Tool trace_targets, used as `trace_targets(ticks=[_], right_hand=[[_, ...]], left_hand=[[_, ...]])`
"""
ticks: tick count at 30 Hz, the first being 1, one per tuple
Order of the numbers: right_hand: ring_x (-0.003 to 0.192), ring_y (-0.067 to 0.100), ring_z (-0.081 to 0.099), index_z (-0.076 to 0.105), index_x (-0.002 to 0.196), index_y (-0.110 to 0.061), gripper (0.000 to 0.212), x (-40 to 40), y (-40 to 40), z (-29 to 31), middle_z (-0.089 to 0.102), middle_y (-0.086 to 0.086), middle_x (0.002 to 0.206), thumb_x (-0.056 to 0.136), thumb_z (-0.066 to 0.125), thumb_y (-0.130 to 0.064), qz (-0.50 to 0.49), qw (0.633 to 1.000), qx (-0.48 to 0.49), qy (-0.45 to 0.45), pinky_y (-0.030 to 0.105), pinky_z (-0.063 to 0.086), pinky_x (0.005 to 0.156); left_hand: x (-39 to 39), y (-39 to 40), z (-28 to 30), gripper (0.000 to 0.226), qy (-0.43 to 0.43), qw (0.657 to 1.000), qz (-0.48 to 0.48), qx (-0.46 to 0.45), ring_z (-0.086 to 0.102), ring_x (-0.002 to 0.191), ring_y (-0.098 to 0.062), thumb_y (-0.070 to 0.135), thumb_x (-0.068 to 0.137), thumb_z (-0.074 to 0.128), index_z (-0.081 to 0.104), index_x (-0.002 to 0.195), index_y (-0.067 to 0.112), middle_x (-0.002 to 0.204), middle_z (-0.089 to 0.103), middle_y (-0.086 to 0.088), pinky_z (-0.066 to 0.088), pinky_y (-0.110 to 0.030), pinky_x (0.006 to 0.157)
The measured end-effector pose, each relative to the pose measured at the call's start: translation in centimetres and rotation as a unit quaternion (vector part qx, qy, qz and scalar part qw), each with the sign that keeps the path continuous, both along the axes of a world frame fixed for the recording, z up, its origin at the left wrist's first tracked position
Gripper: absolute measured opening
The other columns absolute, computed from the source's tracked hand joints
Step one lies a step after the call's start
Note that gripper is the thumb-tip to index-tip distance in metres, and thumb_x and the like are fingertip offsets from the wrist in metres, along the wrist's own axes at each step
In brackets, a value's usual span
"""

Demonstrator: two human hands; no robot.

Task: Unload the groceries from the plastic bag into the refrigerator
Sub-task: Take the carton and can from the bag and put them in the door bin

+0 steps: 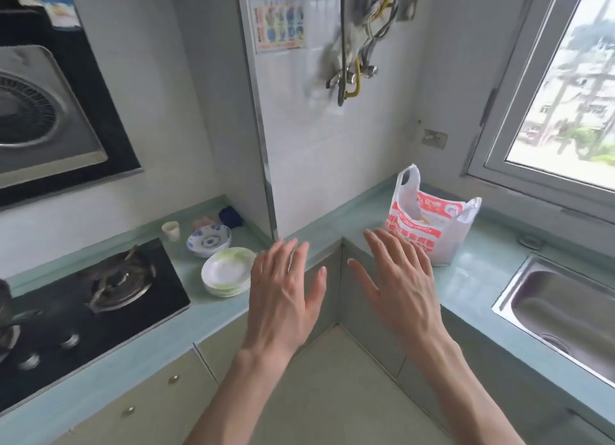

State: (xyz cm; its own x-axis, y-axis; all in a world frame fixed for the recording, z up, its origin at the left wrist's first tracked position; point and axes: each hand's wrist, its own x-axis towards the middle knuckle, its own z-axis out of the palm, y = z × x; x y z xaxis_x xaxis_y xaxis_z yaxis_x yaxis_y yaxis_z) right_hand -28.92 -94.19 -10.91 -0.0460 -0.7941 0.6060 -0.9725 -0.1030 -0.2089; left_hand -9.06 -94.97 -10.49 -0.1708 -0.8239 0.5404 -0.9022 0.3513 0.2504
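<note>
Likely soft and slippery, the plastic bag [429, 225] beyond both spread, empty hands [396, 278] wants gripping by its upright handle loops.

Daylight comes through the window [562, 111] at right, over a pale green L-shaped counter [466, 278]. White tiled walls [316, 145] meet in the corner, hood [50, 111] at left above the stove [83, 304], sink [559, 308] at right, cabinets [149, 404] below.

White plastic bag [429, 226] with red print; pale green counter [216, 314]; blue-patterned white bowls [209, 241]; black stove [83, 311]
</note>
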Motion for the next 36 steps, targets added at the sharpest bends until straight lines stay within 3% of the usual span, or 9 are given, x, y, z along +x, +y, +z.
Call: trace_targets(ticks=[16,21,26,36], right_hand=[[0.138,0.021,0.049,0.044,0.149,-0.027,0.057,-8.9,-10.2,-0.7,0.053,-0.005,0.149,0.101,0.043,-0.057,-0.202,0.979,0.021,-0.019,0.042,0.036,0.116],[0.137,0.022,0.05,0.048,0.148,-0.021,0.059,-12.6,-12.6,-2.1,0.055,-0.002,0.147,0.1,0.043,-0.056,-0.245,0.969,0.031,-0.02,0.04,0.036,0.115],[0.138,0.02,0.048,0.045,0.15,-0.021,0.059,-16.5,-16.5,-3.7,0.055,-0.002,0.148,0.101,0.043,-0.055,-0.266,0.962,0.049,-0.029,0.037,0.035,0.115],[0.135,0.017,0.049,0.046,0.15,-0.025,0.059,-23.9,-26.3,-7.2,0.055,-0.006,0.146,0.101,0.04,-0.058,-0.282,0.952,0.085,-0.079,0.034,0.036,0.112]], left_hand=[[-10.0,-19.4,-2.6,0.059,-0.011,0.976,-0.213,0.046,0.042,0.144,-0.02,0.055,0.104,0.026,0.052,0.144,0.019,0.147,0.055,0.0,0.034,-0.045,0.119],[-14.6,-23.5,-3.6,0.062,-0.025,0.963,-0.263,0.043,0.044,0.143,-0.02,0.057,0.103,0.027,0.052,0.144,0.019,0.147,0.055,0.0,0.033,-0.046,0.12],[-19.6,-28.6,-4.9,0.06,-0.042,0.954,-0.293,0.048,0.043,0.143,-0.019,0.056,0.103,0.029,0.053,0.143,0.018,0.147,0.056,0.0,0.028,-0.043,0.123],[-29.6,-38.8,-8.0,0.054,-0.066,0.932,-0.349,0.069,0.046,0.141,-0.02,0.051,0.104,0.037,0.056,0.14,0.016,0.143,0.059,-0.001,0.032,-0.045,0.12]])
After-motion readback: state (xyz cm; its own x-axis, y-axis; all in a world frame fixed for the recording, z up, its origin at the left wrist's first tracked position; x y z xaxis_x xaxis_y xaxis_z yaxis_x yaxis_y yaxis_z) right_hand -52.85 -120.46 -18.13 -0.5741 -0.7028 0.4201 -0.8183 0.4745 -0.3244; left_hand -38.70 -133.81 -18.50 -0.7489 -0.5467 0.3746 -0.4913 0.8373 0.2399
